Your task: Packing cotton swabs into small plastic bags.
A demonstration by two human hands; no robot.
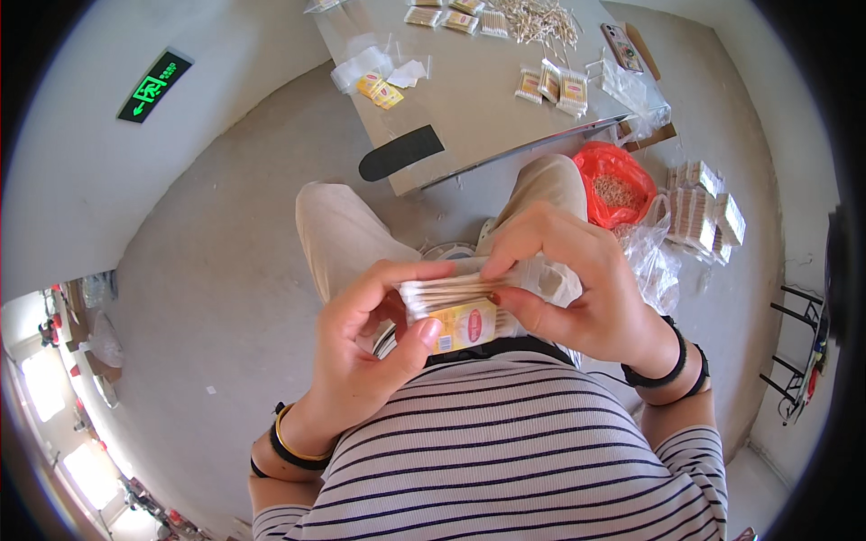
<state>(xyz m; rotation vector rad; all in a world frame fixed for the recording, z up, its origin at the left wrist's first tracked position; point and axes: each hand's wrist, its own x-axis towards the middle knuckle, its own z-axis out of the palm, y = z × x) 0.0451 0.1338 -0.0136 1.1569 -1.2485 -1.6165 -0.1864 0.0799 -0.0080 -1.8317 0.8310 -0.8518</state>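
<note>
Above my lap I hold a clear plastic pack of cotton swabs (pixel 451 293) with a yellow and red label card along its near side. My left hand (pixel 374 334) grips its left end, thumb on the label and fingers behind. My right hand (pixel 573 288) pinches the right end, where the loose film of the bag bunches up between thumb and fingers. White cotton tips show at the left end of the pack. Whether the bag's right end is sealed, I cannot tell.
A metal-topped table (pixel 487 99) ahead bears finished-looking swab packs (pixel 555 86), loose swabs (pixel 539 22), yellow label cards (pixel 379 90) and a phone (pixel 622 47). On the floor at right are a red bag of swabs (pixel 616 187) and stacked packs (pixel 704 212).
</note>
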